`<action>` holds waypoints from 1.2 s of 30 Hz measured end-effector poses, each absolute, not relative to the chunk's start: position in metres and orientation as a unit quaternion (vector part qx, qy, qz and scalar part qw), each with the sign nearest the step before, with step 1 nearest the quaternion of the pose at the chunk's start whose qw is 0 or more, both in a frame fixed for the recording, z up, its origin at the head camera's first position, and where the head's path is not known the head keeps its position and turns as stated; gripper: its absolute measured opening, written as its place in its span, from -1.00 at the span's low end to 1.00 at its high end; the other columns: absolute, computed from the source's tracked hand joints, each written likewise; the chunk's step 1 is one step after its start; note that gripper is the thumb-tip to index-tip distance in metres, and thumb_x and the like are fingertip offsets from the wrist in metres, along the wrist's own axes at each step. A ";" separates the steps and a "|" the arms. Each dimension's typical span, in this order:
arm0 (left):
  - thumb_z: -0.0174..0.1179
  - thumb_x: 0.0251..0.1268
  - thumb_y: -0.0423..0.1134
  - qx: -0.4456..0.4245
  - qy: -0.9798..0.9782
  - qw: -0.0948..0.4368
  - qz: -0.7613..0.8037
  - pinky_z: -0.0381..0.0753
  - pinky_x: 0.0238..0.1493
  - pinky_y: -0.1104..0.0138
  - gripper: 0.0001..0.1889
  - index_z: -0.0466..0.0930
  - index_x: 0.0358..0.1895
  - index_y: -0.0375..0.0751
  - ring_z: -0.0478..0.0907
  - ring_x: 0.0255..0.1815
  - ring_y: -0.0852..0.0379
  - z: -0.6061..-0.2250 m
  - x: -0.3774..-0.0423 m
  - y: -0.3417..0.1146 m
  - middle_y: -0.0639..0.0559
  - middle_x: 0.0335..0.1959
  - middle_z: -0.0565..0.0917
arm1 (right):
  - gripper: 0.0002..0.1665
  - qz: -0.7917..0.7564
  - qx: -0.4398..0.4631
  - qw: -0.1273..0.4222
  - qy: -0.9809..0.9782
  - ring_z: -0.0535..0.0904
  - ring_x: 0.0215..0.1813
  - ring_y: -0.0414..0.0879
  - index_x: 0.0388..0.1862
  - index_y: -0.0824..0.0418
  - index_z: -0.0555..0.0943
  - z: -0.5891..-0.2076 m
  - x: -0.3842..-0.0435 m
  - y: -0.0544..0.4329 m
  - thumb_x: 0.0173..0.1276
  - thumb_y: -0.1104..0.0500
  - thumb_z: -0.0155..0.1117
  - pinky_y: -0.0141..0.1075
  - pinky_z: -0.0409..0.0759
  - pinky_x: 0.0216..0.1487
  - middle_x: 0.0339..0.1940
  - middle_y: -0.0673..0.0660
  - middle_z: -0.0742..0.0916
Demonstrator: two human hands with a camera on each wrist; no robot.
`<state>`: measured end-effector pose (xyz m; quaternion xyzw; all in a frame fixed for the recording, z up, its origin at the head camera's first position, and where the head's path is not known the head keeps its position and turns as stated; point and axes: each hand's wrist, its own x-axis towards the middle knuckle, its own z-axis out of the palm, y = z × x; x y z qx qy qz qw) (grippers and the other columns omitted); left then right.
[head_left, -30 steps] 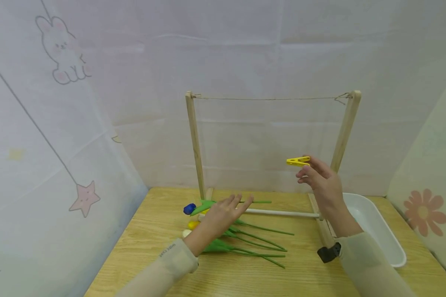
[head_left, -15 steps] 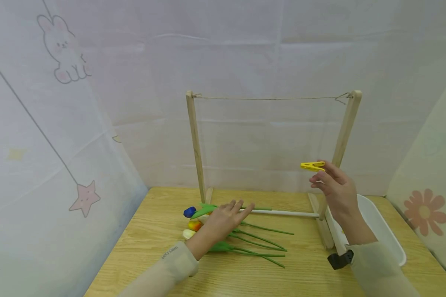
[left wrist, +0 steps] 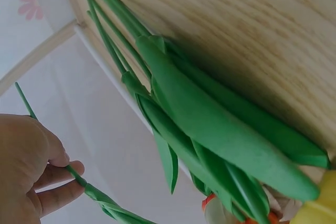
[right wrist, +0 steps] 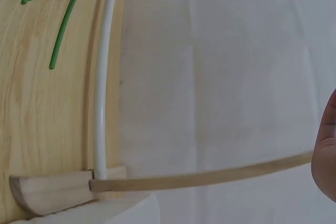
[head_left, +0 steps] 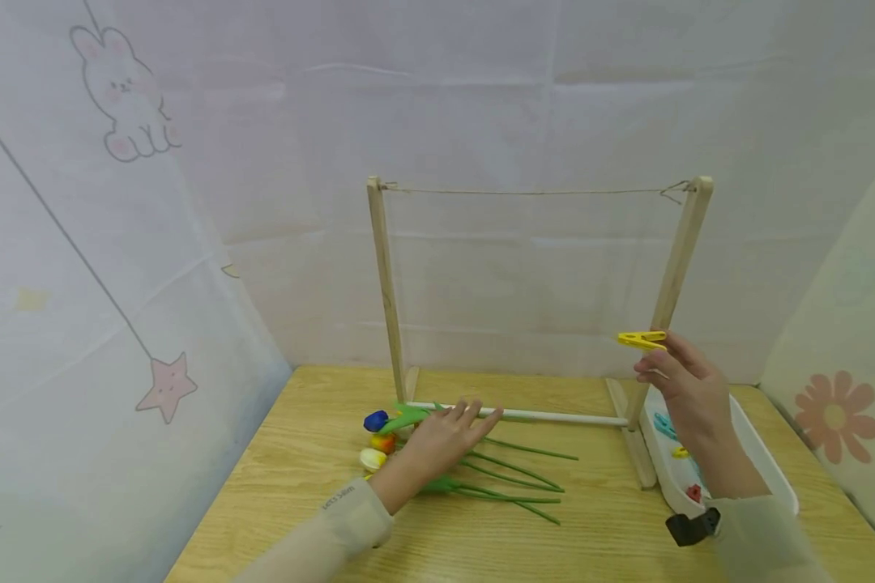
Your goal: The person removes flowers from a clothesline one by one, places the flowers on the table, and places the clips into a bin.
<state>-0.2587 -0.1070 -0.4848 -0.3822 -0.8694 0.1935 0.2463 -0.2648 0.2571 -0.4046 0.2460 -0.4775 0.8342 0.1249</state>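
My right hand (head_left: 693,397) pinches a yellow clothespin (head_left: 642,340) in the air, in front of the right post of a wooden frame. In the right wrist view only the edge of that hand (right wrist: 325,150) shows. Over the artificial tulips, my left hand (head_left: 441,445) pinches a green stem (left wrist: 77,174) between thumb and fingers, seen in the left wrist view. That stem appears to belong to the blue tulip (head_left: 376,421). An orange-yellow tulip (head_left: 383,443) and a white tulip (head_left: 373,460) lie below, partly covered by the hand and forearm.
A wooden frame (head_left: 386,291) stands at the back, with a string (head_left: 518,193) across its top and a white rod (head_left: 565,418) low down. At right, a white tray (head_left: 761,461) holds several clothespins, including a blue clothespin (head_left: 663,425). Fabric walls surround the table.
My right hand has moved right and down with the yellow clothespin, uncovering more of the tray's clothespins. My left hand and the blue tulip have shifted slightly toward me.
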 end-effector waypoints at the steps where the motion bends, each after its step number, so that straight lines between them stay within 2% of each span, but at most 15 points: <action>1: 0.35 0.34 -0.32 -0.383 -0.870 0.242 0.196 0.71 0.07 0.30 -0.18 0.15 0.60 0.06 0.61 0.25 0.05 -0.485 -0.258 -0.106 -0.08 0.37 0.54 | -0.61 0.837 0.242 0.127 -0.475 0.75 -0.19 -0.04 0.29 0.53 0.48 -0.406 -0.264 0.259 0.53 0.50 -0.02 -0.32 0.76 -0.14 -0.05 0.18 0.69; 10: 0.32 0.37 -0.31 -0.383 -0.881 0.207 0.187 0.66 0.17 0.27 -0.17 0.10 0.62 0.06 0.57 0.30 0.05 -0.489 -0.258 -0.103 -0.08 0.43 0.48 | -0.58 0.848 0.242 0.122 -0.456 0.75 -0.18 -0.03 0.27 0.45 0.54 -0.418 -0.256 0.283 0.56 0.52 -0.13 -0.31 0.75 -0.15 -0.07 0.17 0.67; 18: 0.30 0.39 -0.33 -0.383 -0.881 0.197 0.196 0.65 0.19 0.28 -0.19 0.11 0.61 0.06 0.56 0.31 0.05 -0.493 -0.258 -0.102 -0.09 0.44 0.46 | -0.58 0.851 0.242 0.128 -0.448 0.76 -0.20 -0.01 0.25 0.48 0.54 -0.429 -0.251 0.299 0.56 0.54 -0.15 -0.29 0.76 -0.14 -0.17 0.17 0.72; 24: 0.32 0.37 -0.28 -0.390 -0.871 0.209 0.211 0.66 0.16 0.30 -0.21 0.15 0.60 0.07 0.58 0.29 0.06 -0.497 -0.259 -0.100 -0.07 0.41 0.50 | -0.57 0.850 0.223 0.135 -0.458 0.75 -0.19 -0.02 0.29 0.47 0.53 -0.437 -0.246 0.311 0.55 0.54 -0.13 -0.30 0.76 -0.14 -0.03 0.15 0.68; 29: 0.35 0.35 -0.27 -0.400 -0.859 0.238 0.215 0.69 0.10 0.32 -0.25 0.22 0.55 0.07 0.63 0.22 0.07 -0.502 -0.260 -0.099 -0.05 0.34 0.57 | -0.57 0.844 0.197 0.141 -0.478 0.74 -0.19 -0.05 0.27 0.38 0.57 -0.443 -0.241 0.320 0.55 0.52 -0.09 -0.33 0.75 -0.13 0.00 0.11 0.68; 32: 0.36 0.34 -0.27 -0.405 -0.851 0.254 0.216 0.70 0.06 0.33 -0.27 0.26 0.53 0.07 0.64 0.20 0.07 -0.506 -0.260 -0.098 -0.04 0.31 0.60 | -0.55 0.853 0.196 0.141 -0.463 0.74 -0.19 -0.03 0.26 0.41 0.57 -0.446 -0.238 0.325 0.54 0.54 -0.11 -0.31 0.75 -0.14 0.06 0.13 0.66; 36: 0.37 0.33 -0.27 -0.406 -0.852 0.245 0.222 0.70 0.07 0.32 -0.25 0.25 0.53 0.07 0.62 0.23 0.05 -0.509 -0.259 -0.097 -0.06 0.33 0.58 | -0.55 0.861 0.198 0.141 -0.448 0.74 -0.19 -0.01 0.26 0.43 0.56 -0.451 -0.234 0.333 0.54 0.55 -0.14 -0.29 0.76 -0.14 0.11 0.14 0.64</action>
